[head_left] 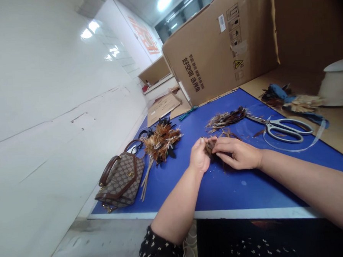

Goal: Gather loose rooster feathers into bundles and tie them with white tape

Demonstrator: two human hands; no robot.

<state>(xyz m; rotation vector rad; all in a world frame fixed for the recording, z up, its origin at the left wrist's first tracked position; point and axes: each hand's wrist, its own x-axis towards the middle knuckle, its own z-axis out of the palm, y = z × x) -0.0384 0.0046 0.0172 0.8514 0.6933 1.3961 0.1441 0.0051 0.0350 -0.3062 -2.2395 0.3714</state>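
Above the blue table top, my left hand is closed around a small bunch of brown feathers, thumb pointing up. From the right, my right hand meets it, with fingertips pinched at the same feathers. The lower ends of the bunch are hidden behind the fingers. Just beyond my hands lies a loose pile of dark brown feathers. Scissors with grey handles rest to the right, blades toward that pile. Clear ribbon curls around their handles.
Feather bundles on stems lie at the left, beside a patterned brown handbag. A large cardboard box stands along the back. At the far right are blue and cream feathers and a white spool. A white wall bounds the left.
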